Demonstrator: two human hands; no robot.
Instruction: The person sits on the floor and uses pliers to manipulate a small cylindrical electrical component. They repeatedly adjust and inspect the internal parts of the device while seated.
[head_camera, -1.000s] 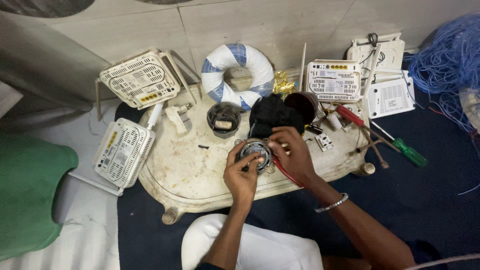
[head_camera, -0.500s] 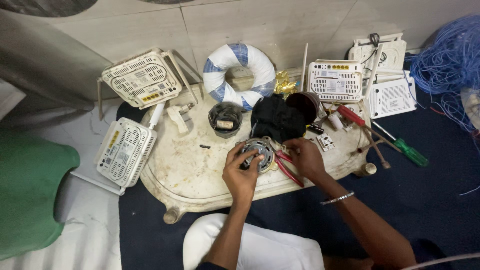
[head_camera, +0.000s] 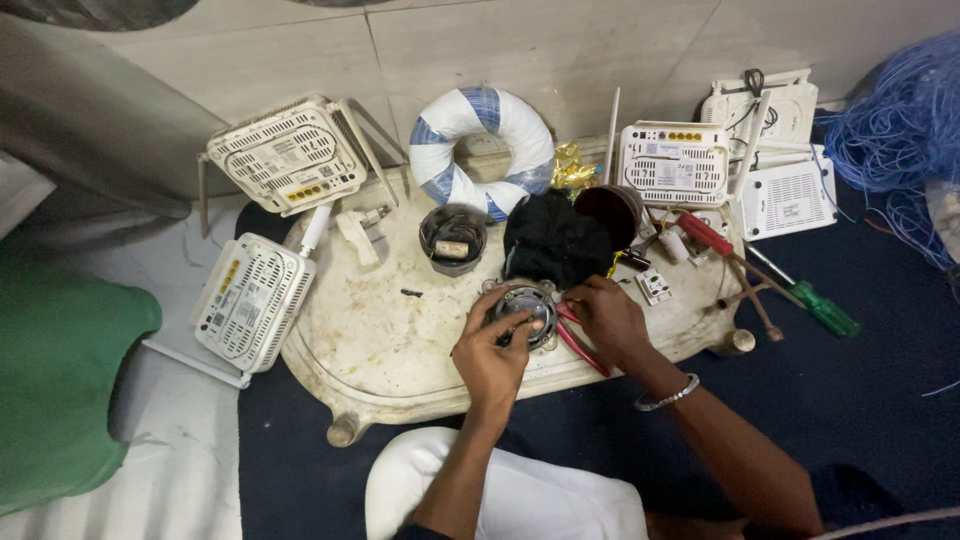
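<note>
your left hand is wrapped around a small round metal part near the front edge of the cream, stained surface, fingers closed on its rim and holding it tilted up toward you. your right hand is closed on a pair of red-handled pliers, with the nose end going in at the part's right side — the tips themselves are hidden behind your fingers, so i can't tell whether they bite on anything.

the part looks like stiff pressed metal with a hollow centre: light, hard and a bit slick. it should take a firm pinch without bending, but it could twist in your hand when the pliers push. the rim, where the left hand already has it, is the sound place to hold; any thin wires or tabs inside are likely the fragile bit.

just behind it lie a black cloth, a dark round cup and a blue-and-white coil of tape. white router boxes sit around the edges, and a green-handled screwdriver lies off to the right.
</note>
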